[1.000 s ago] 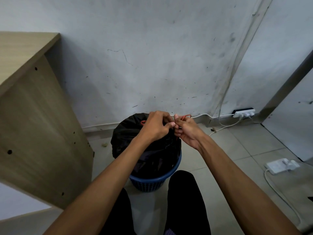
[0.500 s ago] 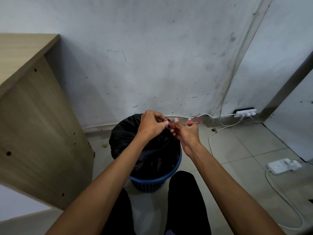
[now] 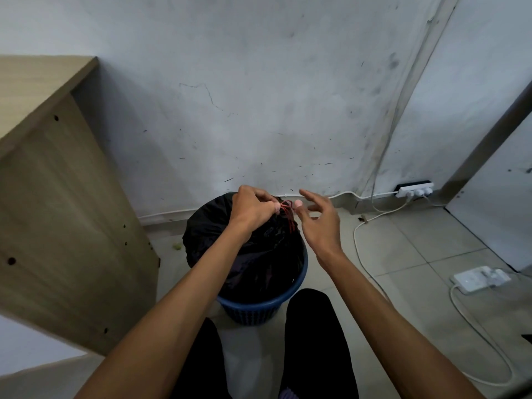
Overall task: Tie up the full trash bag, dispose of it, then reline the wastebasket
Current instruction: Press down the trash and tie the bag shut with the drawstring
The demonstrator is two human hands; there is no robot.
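Sitting in the blue wastebasket (image 3: 260,308), the black trash bag (image 3: 227,237) is being pinched at its gathered neck by the left hand (image 3: 252,207); the red drawstring (image 3: 286,210) is being touched at its 3 o'clock side by the thumb and forefinger tips of the right hand (image 3: 321,226), its other fingers being held spread.

I see both of my bare forearms stretched forward and converging, the left arm running up from the lower left and the right from the lower right. My left hand (image 3: 252,207) is curled, knuckles up, its fingers (image 3: 277,208) bunched tight in a pinch at the tips. My right hand (image 3: 319,223) sits just beside it, palm turned inward, fingers (image 3: 309,194) loosely spread and slightly bent, thumb tip close to the left fingertips, gripping nothing that I can make out
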